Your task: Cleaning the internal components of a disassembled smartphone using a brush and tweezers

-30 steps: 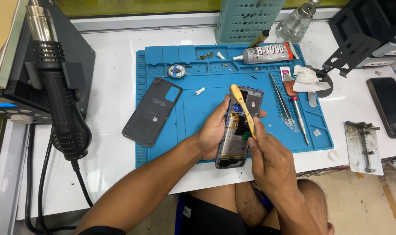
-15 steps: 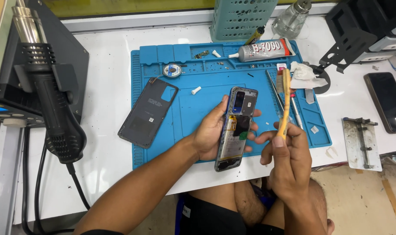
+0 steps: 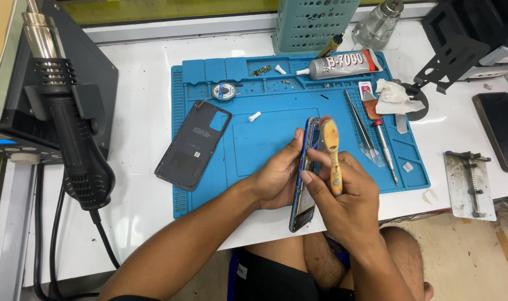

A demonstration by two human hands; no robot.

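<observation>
Above the near edge of the blue silicone work mat (image 3: 265,139): dark, opened smartphone with a blue frame (image 3: 298,207), tipped up on its long edge, off the mat and clasped from behind by the left hand (image 3: 273,181), fingers curled round the frame. Against its upper part, small worn brush with a pale wooden handle (image 3: 332,159), pinched upright in the closed right hand (image 3: 349,203), bristle end at the top near the phone's upper corner.

Judged from this grip: best done with short, light strokes away from the exposed inside, pressure from the fingertips only. Better to brace both wrists against each other or the table (image 3: 137,111) edge, since the phone hangs free over the lap. Worth tilting the open face downward a little, so loosened dirt falls out rather than deeper in. Careful near thin ribbon parts, too small to make out here.

Further out on the mat: dark grey plastic back cover (image 3: 192,145) lying flat to the left, well apart from the hands; small round spool (image 3: 224,91) above it; grey tube of adhesive (image 3: 340,65) along the far edge; metal tweezers (image 3: 365,136) and a slim screwdriver (image 3: 385,150) just right of the brush, within easy reach. At far left, black hot-air gun (image 3: 70,128) parked in its holder.
</observation>
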